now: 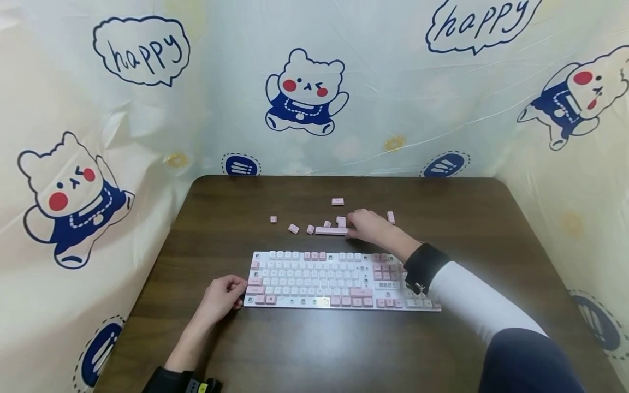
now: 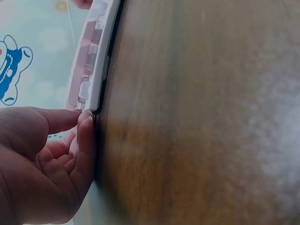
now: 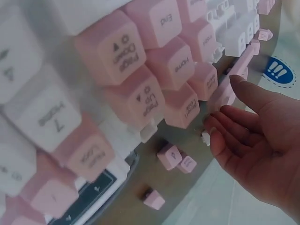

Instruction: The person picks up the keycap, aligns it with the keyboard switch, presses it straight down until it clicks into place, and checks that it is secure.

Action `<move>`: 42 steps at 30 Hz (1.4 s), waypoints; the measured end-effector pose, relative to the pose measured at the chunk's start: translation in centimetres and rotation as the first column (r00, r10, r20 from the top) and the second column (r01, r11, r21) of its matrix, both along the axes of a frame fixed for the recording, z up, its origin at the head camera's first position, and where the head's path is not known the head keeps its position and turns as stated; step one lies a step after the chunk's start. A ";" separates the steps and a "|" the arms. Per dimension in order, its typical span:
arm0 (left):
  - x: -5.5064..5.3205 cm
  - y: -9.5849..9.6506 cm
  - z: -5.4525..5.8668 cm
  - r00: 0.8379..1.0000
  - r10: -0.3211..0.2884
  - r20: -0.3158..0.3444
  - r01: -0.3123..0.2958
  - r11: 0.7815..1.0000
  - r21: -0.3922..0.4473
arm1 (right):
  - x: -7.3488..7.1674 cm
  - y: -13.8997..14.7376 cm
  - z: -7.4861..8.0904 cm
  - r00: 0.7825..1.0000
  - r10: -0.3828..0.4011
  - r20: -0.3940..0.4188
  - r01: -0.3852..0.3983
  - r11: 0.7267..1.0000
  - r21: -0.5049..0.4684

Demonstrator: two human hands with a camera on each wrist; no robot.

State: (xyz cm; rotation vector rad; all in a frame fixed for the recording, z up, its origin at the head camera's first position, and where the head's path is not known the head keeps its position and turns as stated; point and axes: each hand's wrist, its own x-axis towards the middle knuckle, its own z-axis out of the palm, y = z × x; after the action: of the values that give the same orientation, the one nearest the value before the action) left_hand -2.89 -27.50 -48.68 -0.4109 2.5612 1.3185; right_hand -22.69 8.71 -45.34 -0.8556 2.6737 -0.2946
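A white and pink keyboard (image 1: 304,281) lies across the table. My left hand (image 1: 223,297) is at its left end; in the left wrist view, thumb and fingertip pinch the corner of the keyboard (image 2: 104,61). Behind the keyboard, my right hand (image 1: 368,226) is down among loose pink keycaps, at the right end of a long pink spacebar (image 1: 331,231). In the right wrist view its thumb and fingers stand apart with loosely bent fingers (image 3: 234,131). Fingertips there partly hide a small white piece (image 3: 205,137), close beside a pink keycap (image 3: 222,97).
More loose keycaps lie on the brown table (image 1: 314,349): one small keycap (image 1: 273,219) at left, one keycap (image 1: 337,202) farther back, another keycap (image 1: 390,217) right of my right hand. A printed curtain (image 1: 378,98) surrounds the table's back and sides.
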 end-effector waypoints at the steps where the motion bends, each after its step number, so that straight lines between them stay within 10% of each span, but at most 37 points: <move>1: 0.0 -0.1 0.1 1.000 -0.002 0.005 0.002 1.000 -0.004 | -0.1 -0.2 -0.1 1.000 0.003 -0.001 -0.003 1.000 0.002; 42: -0.3 0.0 0.3 0.999 -0.025 0.030 0.026 0.999 -0.031 | 5.4 1.5 2.0 0.999 -0.001 -0.044 -0.010 0.972 -0.236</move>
State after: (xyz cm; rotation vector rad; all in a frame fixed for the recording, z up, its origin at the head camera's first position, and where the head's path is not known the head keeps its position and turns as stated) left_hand -3.19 -27.47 -48.41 -0.3988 2.5573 1.2561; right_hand -17.29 10.24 -43.33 -0.9460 2.7137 -0.6099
